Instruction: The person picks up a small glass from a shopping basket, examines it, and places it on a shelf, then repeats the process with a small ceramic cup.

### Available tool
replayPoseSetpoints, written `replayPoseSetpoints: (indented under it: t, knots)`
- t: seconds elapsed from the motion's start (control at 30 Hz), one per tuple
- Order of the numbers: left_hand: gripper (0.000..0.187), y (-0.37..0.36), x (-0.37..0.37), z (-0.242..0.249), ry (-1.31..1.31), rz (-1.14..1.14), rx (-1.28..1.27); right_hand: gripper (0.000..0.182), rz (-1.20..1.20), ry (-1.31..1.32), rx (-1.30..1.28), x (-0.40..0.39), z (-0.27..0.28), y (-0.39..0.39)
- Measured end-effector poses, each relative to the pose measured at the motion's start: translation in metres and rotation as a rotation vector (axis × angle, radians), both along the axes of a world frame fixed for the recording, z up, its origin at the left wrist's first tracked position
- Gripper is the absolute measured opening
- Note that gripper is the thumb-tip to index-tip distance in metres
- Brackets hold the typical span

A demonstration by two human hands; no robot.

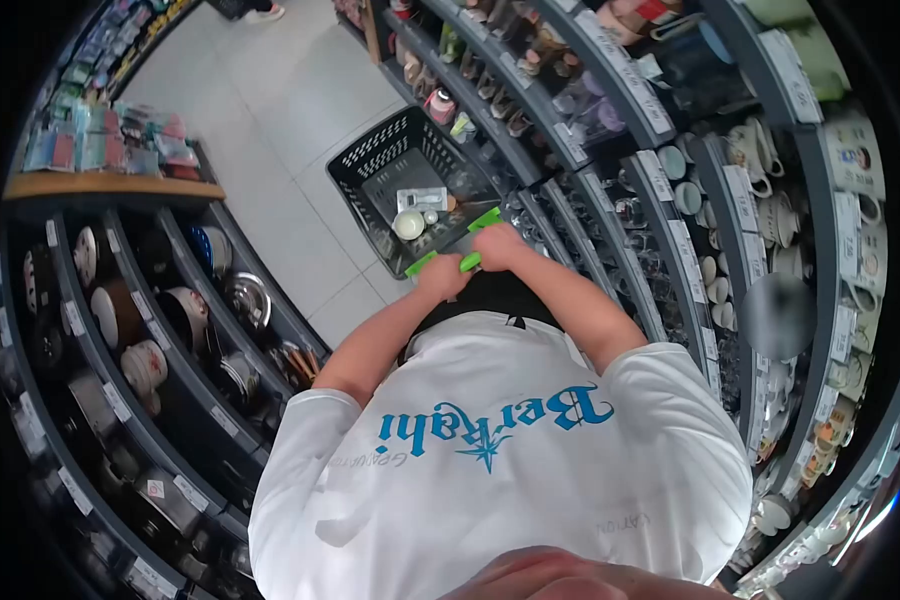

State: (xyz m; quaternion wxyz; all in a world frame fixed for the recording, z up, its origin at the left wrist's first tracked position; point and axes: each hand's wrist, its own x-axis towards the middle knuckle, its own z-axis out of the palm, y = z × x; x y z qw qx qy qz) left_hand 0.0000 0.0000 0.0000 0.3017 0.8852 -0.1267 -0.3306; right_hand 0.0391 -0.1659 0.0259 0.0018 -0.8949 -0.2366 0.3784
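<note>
Both hands are wrapped around the green-and-black handle [470, 262] of a shopping cart. My left hand [442, 277] is closed on the handle's left part, and my right hand [500, 246] grips it further right. Ahead of them is the cart's dark plastic basket [348, 170], with slotted walls. A whitish round cup or bowl [408, 225] lies in it, beside a small white item [431, 217] and a pale boxed package [423, 199]. The exact kind of these goods is too small to tell.
Shelves of mugs [855, 150], cups [718, 290] and glassware rise close on the right. Pots [185, 312] and pans fill the shelves on the left. A tiled aisle floor [280, 110] runs ahead, where a person's foot [266, 15] shows at the top.
</note>
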Motion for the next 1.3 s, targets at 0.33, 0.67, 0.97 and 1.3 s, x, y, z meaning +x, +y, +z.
replayPoseSetpoints:
  t: [0.33, 0.67, 0.97, 1.3]
  knots:
    - [0.032, 0.013, -0.007, 0.006, 0.073, 0.039, -0.037, 0.028, 0.124, 0.278, 0.04, 0.019, -0.006, 0.012]
    - [0.026, 0.01, -0.016, 0.02, 0.083, 0.142, -0.154, 0.04, 0.126, 1.389, -0.043, 0.062, -0.053, 0.029]
    - [0.03, 0.014, -0.01, 0.039, 0.238, 0.166, -0.329, 0.044, -0.409, 1.51, 0.256, 0.126, -0.157, 0.053]
    - [0.055, 0.038, 0.016, 0.045, 0.66, 0.209, -0.608, 0.026, -0.324, 0.342, -0.035, 0.122, -0.398, 0.064]
